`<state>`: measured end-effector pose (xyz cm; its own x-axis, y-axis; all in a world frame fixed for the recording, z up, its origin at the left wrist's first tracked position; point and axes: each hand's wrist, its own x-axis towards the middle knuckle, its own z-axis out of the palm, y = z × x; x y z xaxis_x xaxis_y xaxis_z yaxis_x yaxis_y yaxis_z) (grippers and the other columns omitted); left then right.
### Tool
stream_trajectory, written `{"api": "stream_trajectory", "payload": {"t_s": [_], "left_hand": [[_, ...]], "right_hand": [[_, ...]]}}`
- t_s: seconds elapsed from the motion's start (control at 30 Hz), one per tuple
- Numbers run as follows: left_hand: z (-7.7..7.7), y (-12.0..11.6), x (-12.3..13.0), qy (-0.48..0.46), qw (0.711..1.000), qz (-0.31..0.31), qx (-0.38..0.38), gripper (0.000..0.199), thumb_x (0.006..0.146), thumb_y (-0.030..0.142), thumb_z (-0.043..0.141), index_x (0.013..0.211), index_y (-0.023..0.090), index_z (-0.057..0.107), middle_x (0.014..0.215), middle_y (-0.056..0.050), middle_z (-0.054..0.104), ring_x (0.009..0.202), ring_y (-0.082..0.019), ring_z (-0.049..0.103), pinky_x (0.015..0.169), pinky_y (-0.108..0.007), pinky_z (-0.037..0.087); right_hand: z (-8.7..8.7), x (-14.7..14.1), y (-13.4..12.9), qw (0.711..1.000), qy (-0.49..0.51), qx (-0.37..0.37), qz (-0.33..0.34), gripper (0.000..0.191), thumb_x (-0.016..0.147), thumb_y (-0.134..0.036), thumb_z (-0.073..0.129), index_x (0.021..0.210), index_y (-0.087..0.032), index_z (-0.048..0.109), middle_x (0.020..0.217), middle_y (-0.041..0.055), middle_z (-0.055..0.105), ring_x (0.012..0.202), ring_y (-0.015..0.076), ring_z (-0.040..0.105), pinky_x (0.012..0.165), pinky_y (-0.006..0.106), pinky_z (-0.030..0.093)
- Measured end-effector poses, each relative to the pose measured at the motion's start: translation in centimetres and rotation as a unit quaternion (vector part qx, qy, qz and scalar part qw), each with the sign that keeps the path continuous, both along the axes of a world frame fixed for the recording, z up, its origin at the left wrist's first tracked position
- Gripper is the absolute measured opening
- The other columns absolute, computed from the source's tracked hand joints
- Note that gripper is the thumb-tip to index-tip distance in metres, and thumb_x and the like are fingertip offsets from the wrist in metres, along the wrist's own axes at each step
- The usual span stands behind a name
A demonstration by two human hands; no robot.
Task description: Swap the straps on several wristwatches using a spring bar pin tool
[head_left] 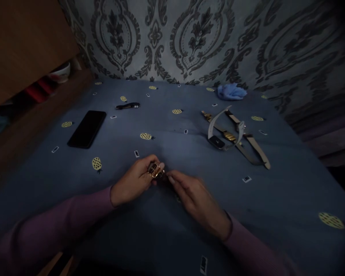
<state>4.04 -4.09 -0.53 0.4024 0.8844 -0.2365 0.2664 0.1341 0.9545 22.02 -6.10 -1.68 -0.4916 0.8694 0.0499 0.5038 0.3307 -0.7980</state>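
A gold piece [155,170] with a metal frame is held above the near half of the blue tablecloth [166,120]. It is pinched between the thumb and curled fingers of the left hand [135,178]. Just to its right, a dark strap running from the piece is met by the right hand [199,201], whose thumb and forefinger are brought nearly together at it; whether the strap is gripped there or only touched cannot be told, as the spot is dim and blurred. Both wrists are covered by purple sleeves [83,211].

To the left of the grip and beyond it, a black phone [87,129] is laid flat, set at a slant. Farther beyond, between phone and grip as seen from side to side, a small black band [128,105] with metal parts is seen.

To the right of the grip and beyond it, three items are grouped: a smartwatch [216,142] with a pale, arched strap, a gold-trimmed band [229,136] passing behind it, and a pale strap [258,151] lying aslant at their right. Beyond this group, a crumpled blue cloth [231,92] is placed near the patterned wall [158,53]. At far left, a bowl [60,74] is partly hidden beneath the cabinet [28,46].
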Motion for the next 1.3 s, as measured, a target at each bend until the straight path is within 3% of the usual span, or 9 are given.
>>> {"api": "stream_trajectory", "payload": {"t_s": [0.3,0.63,0.97,1.3], "left_hand": [[0.4,0.8,-1.1,-0.003,0.994,-0.104,-0.039,0.017,0.093,0.033,0.047,0.085,0.018,0.048,0.064,0.005,0.050,0.048,-0.006,0.043,0.048,-0.019,0.036],[0.1,0.8,-1.4,-0.013,0.992,-0.117,-0.047,0.015,0.092,0.031,0.048,0.083,0.019,0.046,0.063,0.005,0.050,0.047,-0.006,0.039,0.045,-0.019,0.032],[-0.2,-0.4,-0.7,-0.051,0.997,-0.047,-0.036,0.021,0.090,0.034,0.052,0.077,0.018,0.046,0.063,0.006,0.042,0.056,-0.008,0.039,0.053,-0.019,0.035],[0.4,-0.7,0.0,-0.056,0.996,0.006,-0.068,0.026,0.088,0.037,0.055,0.072,0.018,0.045,0.063,0.005,0.042,0.055,-0.007,0.041,0.049,-0.018,0.034]], "right_hand": [[-1.0,0.3,-0.5,0.993,-0.082,0.086,0.000,0.026,0.100,-0.021,0.032,0.084,-0.020,0.053,0.062,-0.0007,0.060,0.050,0.0135,0.056,0.051,0.025,0.035],[-1.7,0.3,-0.4,0.990,-0.071,0.124,0.001,0.029,0.101,-0.021,0.032,0.080,-0.021,0.051,0.059,-0.0016,0.055,0.049,0.0119,0.052,0.052,0.024,0.036],[-2.1,0.3,-0.4,0.975,-0.093,0.201,0.020,0.026,0.095,-0.011,0.034,0.076,-0.020,0.050,0.056,-0.0025,0.052,0.045,0.0105,0.044,0.048,0.023,0.029],[-2.0,0.2,-0.5,0.971,-0.112,0.211,0.024,0.027,0.094,-0.011,0.035,0.077,-0.019,0.053,0.056,-0.0015,0.053,0.046,0.0114,0.043,0.049,0.025,0.025]]}}
